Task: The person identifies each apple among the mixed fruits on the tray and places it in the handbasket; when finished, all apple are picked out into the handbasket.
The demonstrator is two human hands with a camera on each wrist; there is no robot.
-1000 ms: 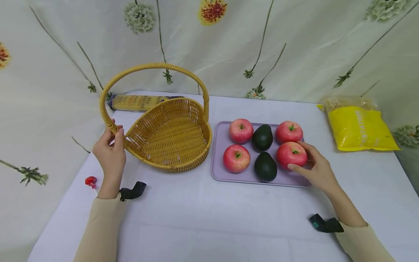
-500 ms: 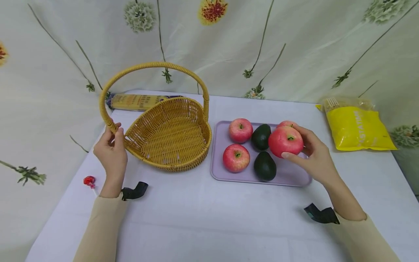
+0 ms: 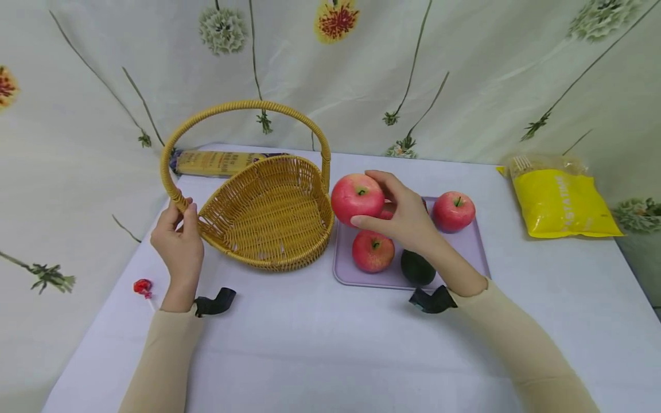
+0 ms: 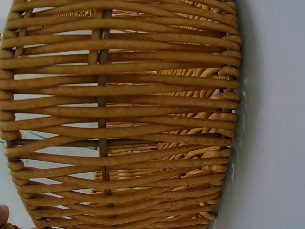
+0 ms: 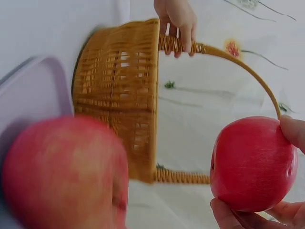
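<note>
The bare left hand [image 3: 178, 246] grips the golden-brown woven wicker basket [image 3: 273, 229] at its left side, the beige-sleeved left forearm [image 3: 160, 361] reaching up from before it. Right of the basket, the bare right hand [image 3: 403, 215] curves thumb and fingers in a grip, the beige-sleeved right forearm [image 3: 521, 338] slanting away.

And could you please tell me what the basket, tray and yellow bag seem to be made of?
Basket: woven strands, perhaps rattan or plastic imitation, with a slight sheen; the weave shows gaps.
Tray: smooth, perhaps plastic or coated metal, from its even lilac colour and rounded rim.
Yellow bag: likely glossy plastic film, with highlights and a see-through top.
</note>
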